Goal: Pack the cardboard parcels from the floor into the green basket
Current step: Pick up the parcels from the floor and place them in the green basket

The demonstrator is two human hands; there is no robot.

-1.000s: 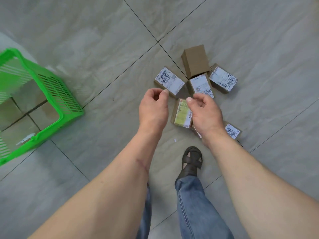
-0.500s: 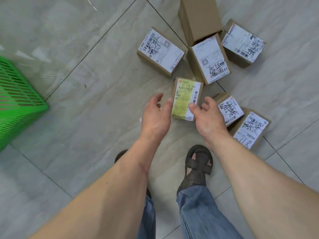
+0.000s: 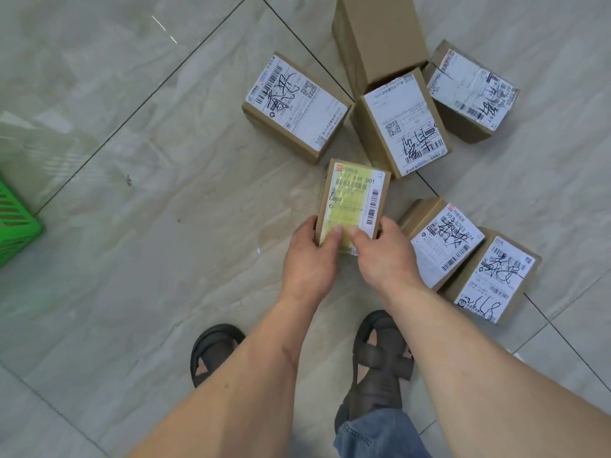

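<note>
A small cardboard parcel with a yellow-green label (image 3: 353, 196) is in the middle of the view, and both hands grip its near end. My left hand (image 3: 309, 259) holds its left edge with the thumb on the label. My right hand (image 3: 385, 252) holds its right edge. Several other labelled cardboard parcels lie on the tiled floor around it: one (image 3: 296, 105) to the upper left, one (image 3: 405, 123) above, one (image 3: 471, 92) at the upper right, two (image 3: 443, 241) (image 3: 492, 279) at the right. Only a corner of the green basket (image 3: 16, 223) shows at the left edge.
A taller plain cardboard box (image 3: 378, 38) stands at the top behind the labelled parcels. My two sandalled feet (image 3: 215, 352) (image 3: 380, 355) stand on the grey floor tiles just below the hands. Bare floor lies between the parcels and the basket.
Both hands have closed onto the near end of the yellow-labelled parcel, where before they were open beside it. The view has come closer to the floor and the basket has slid further out of view.
</note>
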